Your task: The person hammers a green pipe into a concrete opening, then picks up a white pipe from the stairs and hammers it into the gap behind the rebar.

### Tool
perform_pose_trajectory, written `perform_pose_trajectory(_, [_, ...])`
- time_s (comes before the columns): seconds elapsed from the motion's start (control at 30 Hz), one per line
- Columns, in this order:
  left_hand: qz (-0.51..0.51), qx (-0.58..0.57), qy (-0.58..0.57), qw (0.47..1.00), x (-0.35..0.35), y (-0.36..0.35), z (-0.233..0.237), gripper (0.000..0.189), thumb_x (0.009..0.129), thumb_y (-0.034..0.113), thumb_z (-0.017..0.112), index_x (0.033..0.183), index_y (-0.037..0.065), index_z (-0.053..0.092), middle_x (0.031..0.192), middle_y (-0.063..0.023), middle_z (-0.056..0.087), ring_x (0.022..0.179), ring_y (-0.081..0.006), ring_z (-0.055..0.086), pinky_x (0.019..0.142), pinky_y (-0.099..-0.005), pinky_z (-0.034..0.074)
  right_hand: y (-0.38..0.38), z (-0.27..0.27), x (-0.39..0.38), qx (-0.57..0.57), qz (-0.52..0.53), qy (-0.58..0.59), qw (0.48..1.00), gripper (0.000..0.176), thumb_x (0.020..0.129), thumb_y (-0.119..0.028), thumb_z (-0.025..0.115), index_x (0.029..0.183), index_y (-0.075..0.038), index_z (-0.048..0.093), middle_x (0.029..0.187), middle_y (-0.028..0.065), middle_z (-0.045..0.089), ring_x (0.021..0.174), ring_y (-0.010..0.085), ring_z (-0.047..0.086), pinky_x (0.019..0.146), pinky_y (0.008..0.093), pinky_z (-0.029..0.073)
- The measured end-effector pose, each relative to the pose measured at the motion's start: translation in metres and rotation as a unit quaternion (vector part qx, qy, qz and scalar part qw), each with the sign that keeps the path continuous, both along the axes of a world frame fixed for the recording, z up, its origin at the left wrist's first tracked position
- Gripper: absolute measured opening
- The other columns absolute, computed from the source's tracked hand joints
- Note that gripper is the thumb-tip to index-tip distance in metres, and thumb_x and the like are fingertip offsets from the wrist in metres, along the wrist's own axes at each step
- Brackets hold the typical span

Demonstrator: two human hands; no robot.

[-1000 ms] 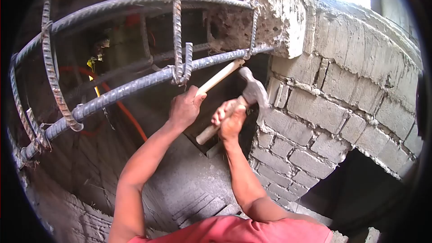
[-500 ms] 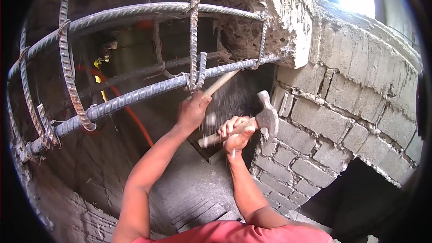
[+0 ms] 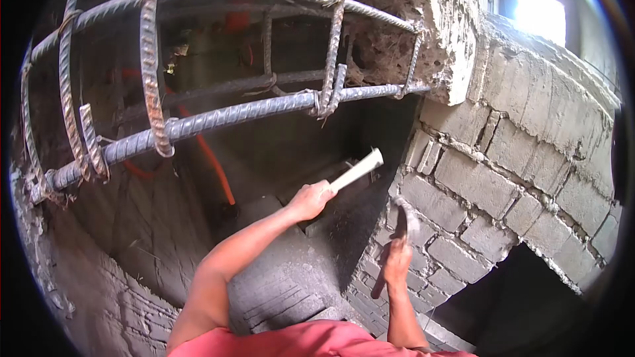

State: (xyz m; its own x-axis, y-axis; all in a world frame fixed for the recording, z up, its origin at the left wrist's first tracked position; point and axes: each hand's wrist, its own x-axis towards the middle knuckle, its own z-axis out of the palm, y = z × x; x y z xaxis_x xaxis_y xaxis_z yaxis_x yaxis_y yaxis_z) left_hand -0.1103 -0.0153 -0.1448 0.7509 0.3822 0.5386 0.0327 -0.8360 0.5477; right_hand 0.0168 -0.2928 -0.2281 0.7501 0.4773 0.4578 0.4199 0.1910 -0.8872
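Observation:
My left hand (image 3: 312, 200) is closed around the lower part of a pale, straight chisel (image 3: 357, 170). Its far end points up and right, apart from the concrete, below the thick rebar (image 3: 245, 110). Over to the right, my right hand (image 3: 397, 263) grips a hammer by its handle near the head. The hammer's head (image 3: 407, 222) is up, in front of the block wall, and the handle slants down below my fist. A gap separates the hammer from the chisel.
Ribbed bars tied with vertical stirrups (image 3: 153, 59) cross the upper left. They run into a broken concrete column (image 3: 443, 39). A grey block wall (image 3: 476, 178) fills the right, with a dark opening (image 3: 506, 304) low in it. An orange hose (image 3: 215, 165) hangs behind the bars.
The chisel has come away from the spot by the bar and column, moving down and right. My right hand has lowered the hammer to the right. Falling debris is no longer visible.

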Motion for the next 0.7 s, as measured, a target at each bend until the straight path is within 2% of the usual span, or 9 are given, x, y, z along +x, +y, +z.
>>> perform_pose_trajectory(0.03, [0.046,-0.024,-0.068,0.996,-0.003,-0.022,0.005,0.032,0.101,0.035,0.052,0.091,0.005,0.054,0.075,-0.0219,0.060,0.069,-0.0424,0.063,0.056,-0.0489,0.045,-0.006,0.033,-0.014,0.037,-0.011,-0.003,0.999,0.054,0.098,-0.057,0.049,0.107,-0.004,0.053,0.059,-0.0032,0.047,0.046,0.0086,0.045,0.042,0.0277,0.036])
perform_pose_trajectory(0.07, [0.029,0.002,-0.136,0.990,-0.003,-0.034,0.007,0.030,0.100,0.034,0.053,0.092,0.006,0.054,0.072,-0.0199,0.059,0.066,-0.0409,0.063,0.054,-0.0472,0.045,-0.010,0.067,-0.028,0.087,-0.009,-0.003,0.996,0.049,0.099,-0.053,0.049,0.106,-0.004,0.052,0.063,-0.0022,0.048,0.047,0.0083,0.046,0.042,0.0261,0.037])
perform_pose_trajectory(0.13, [-0.006,0.058,-0.246,0.967,0.004,-0.056,0.014,0.029,0.100,0.034,0.055,0.094,0.006,0.053,0.068,-0.0165,0.057,0.062,-0.0391,0.062,0.053,-0.0450,0.046,-0.015,0.101,-0.032,0.223,0.076,0.023,0.972,0.049,0.099,-0.048,0.052,0.119,-0.004,0.046,0.070,0.0008,0.048,0.050,0.0099,0.046,0.045,0.0233,0.041])
perform_pose_trajectory(0.23, [-0.032,0.070,-0.299,0.951,0.019,-0.095,0.046,0.031,0.102,0.035,0.051,0.095,0.005,0.053,0.064,-0.0151,0.055,0.058,-0.0374,0.061,0.051,-0.0431,0.046,-0.017,0.151,-0.060,0.385,0.113,-0.047,0.915,0.060,0.093,-0.058,0.057,0.125,-0.009,0.040,0.080,0.0047,0.048,0.063,0.0135,0.051,0.055,0.0291,0.047])
perform_pose_trajectory(0.27, [-0.040,0.054,-0.306,0.950,0.022,-0.105,0.060,0.032,0.102,0.036,0.051,0.095,0.004,0.052,0.063,-0.0151,0.054,0.057,-0.0371,0.060,0.051,-0.0425,0.045,-0.013,0.136,-0.052,0.374,0.140,-0.074,0.914,0.068,0.086,-0.064,0.061,0.124,-0.012,0.039,0.081,0.0050,0.047,0.067,0.0158,0.051,0.058,0.0305,0.048])
perform_pose_trajectory(0.37, [-0.063,0.026,-0.353,0.933,0.020,-0.131,0.103,0.033,0.103,0.036,0.049,0.095,0.003,0.049,0.059,-0.0155,0.049,0.054,-0.0375,0.057,0.049,-0.0401,0.043,-0.004,0.072,-0.047,0.422,0.123,-0.131,0.889,0.064,0.084,-0.069,0.060,0.105,-0.012,0.038,0.071,0.0048,0.047,0.055,0.0163,0.047,0.047,0.0304,0.044])
perform_pose_trajectory(0.4, [-0.057,0.008,-0.356,0.933,0.020,-0.136,0.111,0.044,0.103,0.045,0.045,0.095,0.002,0.049,0.059,-0.0108,0.046,0.049,-0.0248,0.051,0.050,-0.0358,0.041,-0.009,0.063,-0.055,0.417,0.135,-0.100,0.893,0.063,0.085,-0.069,0.059,0.100,-0.012,0.038,0.068,0.0051,0.046,0.051,0.0161,0.045,0.044,0.0306,0.042])
perform_pose_trajectory(0.57, [-0.030,-0.007,-0.357,0.933,0.022,-0.125,0.136,0.046,0.103,0.047,0.044,0.090,0.002,0.046,0.059,-0.0101,0.049,0.051,-0.0248,0.054,0.050,-0.0350,0.042,-0.044,0.066,-0.037,0.227,0.131,-0.005,0.965,0.067,0.088,-0.068,0.056,0.101,-0.003,0.046,0.072,0.0065,0.052,0.058,0.0154,0.054,0.050,0.0284,0.047])
perform_pose_trajectory(0.7, [0.001,0.059,-0.389,0.919,0.039,-0.125,0.143,0.043,0.102,0.044,0.047,0.093,0.002,0.049,0.059,-0.0140,0.048,0.052,-0.0309,0.056,0.050,-0.0368,0.041,-0.036,0.091,-0.016,0.226,0.167,-0.003,0.960,0.066,0.089,-0.066,0.056,0.106,-0.002,0.047,0.074,0.0065,0.054,0.056,0.0149,0.054,0.049,0.0284,0.047])
